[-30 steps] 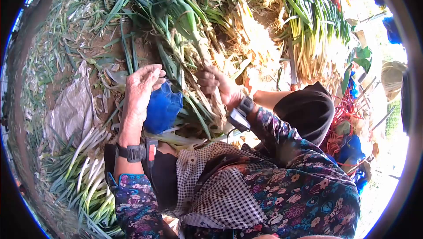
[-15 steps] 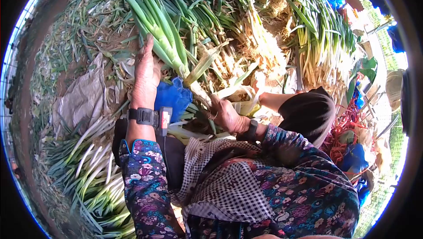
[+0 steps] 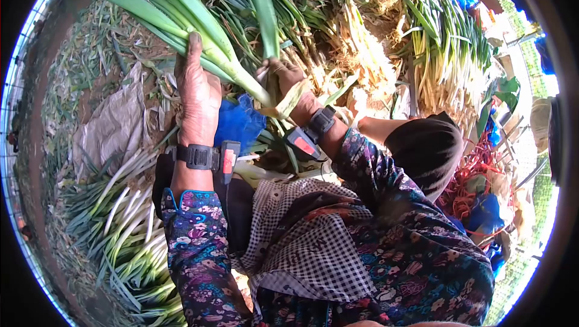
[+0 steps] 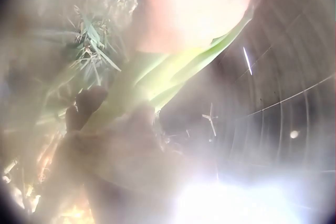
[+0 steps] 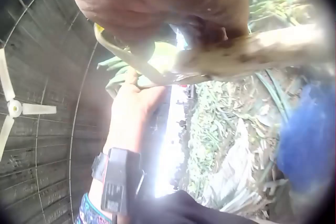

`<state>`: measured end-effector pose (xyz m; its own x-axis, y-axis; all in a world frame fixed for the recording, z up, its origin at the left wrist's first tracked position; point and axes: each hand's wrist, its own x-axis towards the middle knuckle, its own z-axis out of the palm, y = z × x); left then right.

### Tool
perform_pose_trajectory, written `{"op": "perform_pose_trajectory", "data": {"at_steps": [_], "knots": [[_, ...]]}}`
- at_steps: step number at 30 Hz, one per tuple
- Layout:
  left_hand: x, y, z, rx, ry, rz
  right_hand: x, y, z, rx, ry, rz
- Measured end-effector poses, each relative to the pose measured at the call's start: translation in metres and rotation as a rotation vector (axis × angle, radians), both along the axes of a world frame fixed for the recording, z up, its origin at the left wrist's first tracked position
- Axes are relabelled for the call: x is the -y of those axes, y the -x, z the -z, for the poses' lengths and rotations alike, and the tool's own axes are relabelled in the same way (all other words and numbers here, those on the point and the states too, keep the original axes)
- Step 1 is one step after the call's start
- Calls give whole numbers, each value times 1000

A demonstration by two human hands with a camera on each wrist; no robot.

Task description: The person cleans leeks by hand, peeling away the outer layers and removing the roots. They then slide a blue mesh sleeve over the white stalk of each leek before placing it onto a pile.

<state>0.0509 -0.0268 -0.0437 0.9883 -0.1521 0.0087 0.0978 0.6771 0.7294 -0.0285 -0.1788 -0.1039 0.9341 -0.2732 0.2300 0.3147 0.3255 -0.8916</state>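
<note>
Soil strewn with leaf litter (image 3: 81,64) makes the working floor, under a ribbed roof (image 5: 47,171) that shows in both wrist views. Nearest the head camera, a checked cloth (image 3: 313,254) covers the person's front, and pale-stemmed onions (image 3: 129,230) lie side by side at the left. Just beyond, the left hand (image 3: 199,95) grips a long green onion (image 3: 229,61), thumb across its front, leaves fanning up and to the left; the fingers behind it are hidden in the head view. The right hand (image 3: 288,79) is curled around a green leaf (image 3: 263,13) near the lower stem (the leaf is blurred, so where it joins the plant I cannot tell), and a dry flap of skin (image 3: 292,99) lies by that wrist.

A hard tug on the leaf could tear sound layers or, if the left grip is loose, twist the whole plant away. The flap might also snag on the wrist camera (image 3: 303,144).

A blue lump (image 3: 238,123) shows between the two arms. Farther off lie a rooty heap (image 3: 368,55) and a yellow-stemmed bundle (image 3: 443,55).
</note>
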Motion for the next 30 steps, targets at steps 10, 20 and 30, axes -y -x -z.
{"op": "perform_pose_trajectory", "data": {"at_steps": [10,20,30], "knots": [[-24,-2,-23,8,-48,-174,105,105,141,-448,1574,-241],[-25,-13,-11,-73,-94,-220,52,81,43,-412,246,-577],[9,38,-5,38,78,293,0,63,17,-229,868,-37]]}}
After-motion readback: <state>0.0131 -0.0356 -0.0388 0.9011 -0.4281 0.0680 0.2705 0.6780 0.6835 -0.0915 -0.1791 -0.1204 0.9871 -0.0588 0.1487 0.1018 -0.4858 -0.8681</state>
